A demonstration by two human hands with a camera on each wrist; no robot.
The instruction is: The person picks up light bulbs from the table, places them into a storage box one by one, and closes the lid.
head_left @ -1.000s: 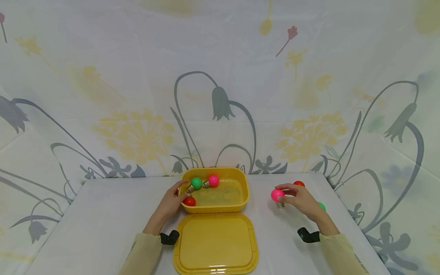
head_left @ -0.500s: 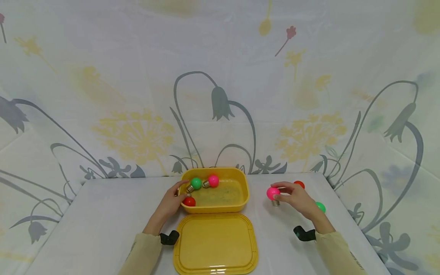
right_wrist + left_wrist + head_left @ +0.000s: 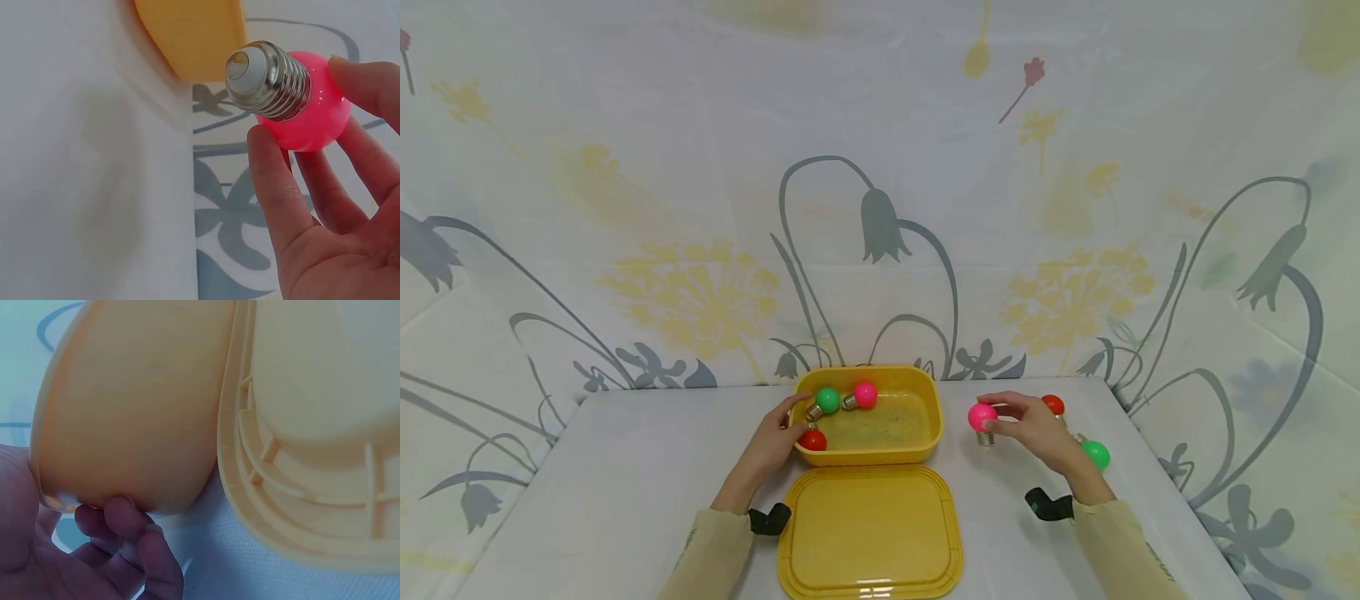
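A pink light bulb (image 3: pixel 982 417) with a silver screw base is pinched between the thumb and fingers of my right hand (image 3: pixel 1037 432), to the right of a yellow plastic box (image 3: pixel 868 457). In the right wrist view the screw base (image 3: pixel 269 81) points away from the palm. My left hand (image 3: pixel 769 446) holds the left end of the box, thumb and fingers at its rim; in the left wrist view its curled fingertips (image 3: pixel 125 515) touch the wall. Inside the box lie a green bulb (image 3: pixel 828 400), another pink bulb (image 3: pixel 866 394) and a red bulb (image 3: pixel 814 439).
In front of the box a yellow lid (image 3: pixel 871 529) lies on the white table. Beyond my right hand, near the table's right edge, are a red bulb (image 3: pixel 1053 405) and a green bulb (image 3: pixel 1096 455). A flower-printed cloth (image 3: pixel 880 125) hangs behind.
My right hand has moved left toward the box with the pink bulb, uncovering more of the red and green bulbs behind it. The left hand and the box have stayed put.
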